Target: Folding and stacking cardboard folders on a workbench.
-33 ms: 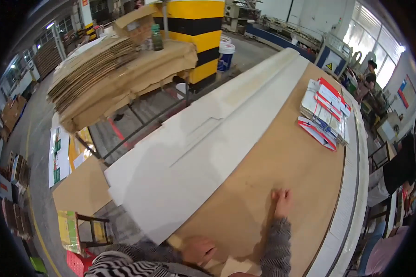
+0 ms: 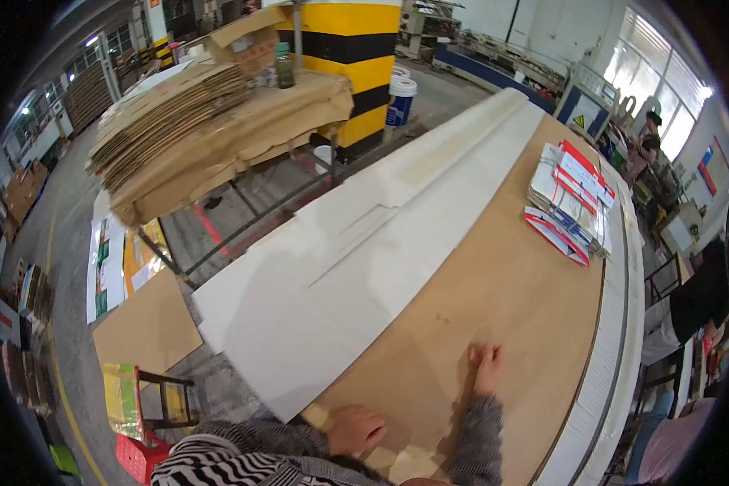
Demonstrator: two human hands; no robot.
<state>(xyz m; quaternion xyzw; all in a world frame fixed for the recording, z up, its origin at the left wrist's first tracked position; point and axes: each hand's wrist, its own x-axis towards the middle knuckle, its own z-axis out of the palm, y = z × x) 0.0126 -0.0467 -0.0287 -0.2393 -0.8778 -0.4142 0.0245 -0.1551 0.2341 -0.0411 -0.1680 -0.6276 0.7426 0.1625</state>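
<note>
One long white sheet (image 2: 429, 235), or several overlapped (can't tell which), lies along the left side of the brown-topped bench (image 2: 510, 267), long axis running from the near-left corner diagonally away to the far end. Left hand (image 2: 356, 429) is the nearer one: it sits at the near edge of the bench, just right of the sheet's near corner, with a small tan piece (image 2: 319, 417) showing between the two. Right hand (image 2: 488, 366) is farther forward and out over bare brown surface, apart from the sheet's right long edge, roughly midway between that edge and the bench's right edge. Hand state: right has fingers curled in, nothing visible in the grip; can't tell if something small is pinched. Left shows mostly its back, fingers bent; can't tell whether it has hold of the tan piece or only sits beside it. Loose tan offcuts (image 2: 413, 466) lie between the forearms at the near edge, closer to left. Red-and-white bundle (image 2: 571, 202) is up by the right edge toward the far end, well apart from both hands, right nearer.
</note>
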